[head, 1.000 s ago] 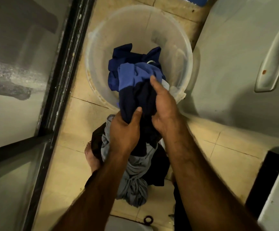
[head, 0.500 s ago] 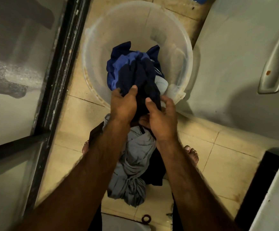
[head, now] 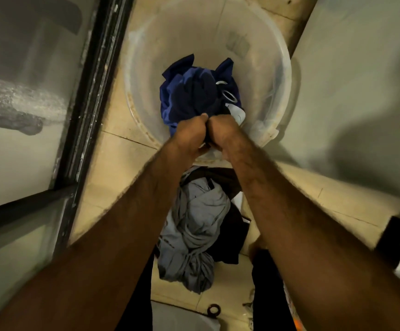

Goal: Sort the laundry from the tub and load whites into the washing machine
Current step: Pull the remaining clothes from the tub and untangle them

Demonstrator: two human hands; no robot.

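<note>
While pressed together, left hand [head: 189, 134] and right hand [head: 223, 131] grip dark blue clothes [head: 189, 91] inside tub [head: 282, 68].

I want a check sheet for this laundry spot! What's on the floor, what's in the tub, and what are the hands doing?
Surface: beige tiled floor with visible grout lines.
Job's things: clear plastic tub holding blue clothes; a pale cloth peeks out beside them.
Clutter: grey garment and dark garment heaped on the floor; small dark ring nearby.
Hands: left hand and right hand side by side, both gripping the blue clothes at the tub's near rim.
Cables: nothing seen.
Surroundings: black-framed glass door on the left; white appliance on the right.
</note>
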